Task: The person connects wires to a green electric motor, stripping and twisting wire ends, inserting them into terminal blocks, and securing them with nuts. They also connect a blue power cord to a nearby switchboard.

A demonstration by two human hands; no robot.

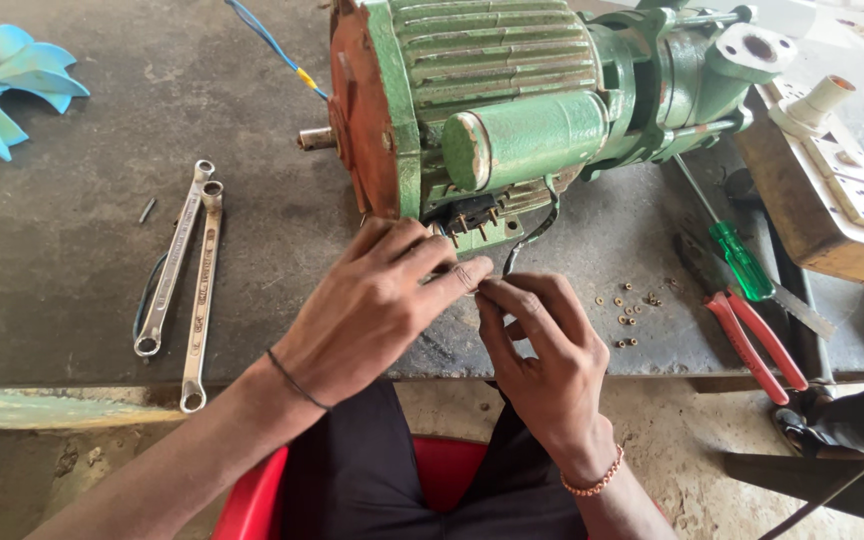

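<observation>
Pinching 1 black wire (530, 232) between both hands: left hand (377, 300) and right hand (542, 345) fingertips clamped together below the green motor (492, 100), steadying its end at the terminals.

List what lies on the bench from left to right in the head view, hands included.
Blue fan impeller → two ring spanners → left hand → right hand, fingertips meeting at a black wire below the green motor → small brass nuts → red-handled pliers → wooden socket board.
</observation>
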